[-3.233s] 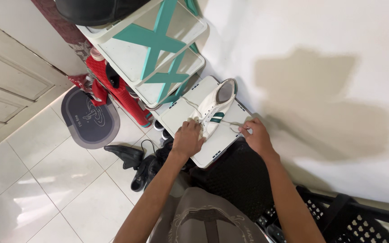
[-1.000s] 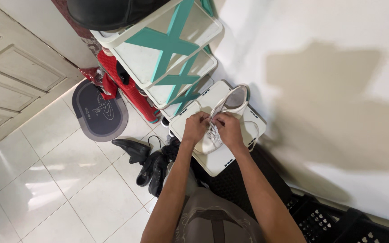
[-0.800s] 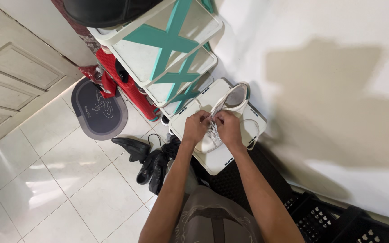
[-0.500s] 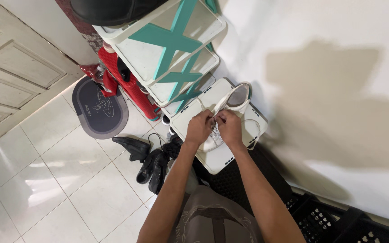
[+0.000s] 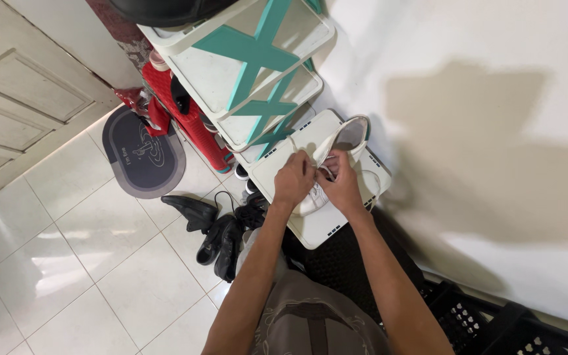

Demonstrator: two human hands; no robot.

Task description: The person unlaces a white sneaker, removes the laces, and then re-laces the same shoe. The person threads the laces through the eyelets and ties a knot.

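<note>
A white sneaker (image 5: 346,139) lies on a low white stool (image 5: 277,163) against the wall. My left hand (image 5: 293,181) and my right hand (image 5: 343,186) meet over its middle, both pinching the white laces (image 5: 322,155). One lace runs up toward the shoe's opening, and a loose loop (image 5: 375,187) hangs off the right side. The toe of the sneaker shows between my wrists; the lacing itself is hidden under my fingers.
A white and teal shoe rack (image 5: 244,66) stands behind the stool, with a red rack (image 5: 189,125) beside it. Black shoes (image 5: 215,227) lie on the tiled floor, near a dark oval mat (image 5: 139,148). A black perforated crate (image 5: 494,322) sits at lower right. White wall on the right.
My hands came together from either side of the sneaker to its middle and now work the laces closely. The view has shifted slightly; the hands sit a little higher on the shoe.
</note>
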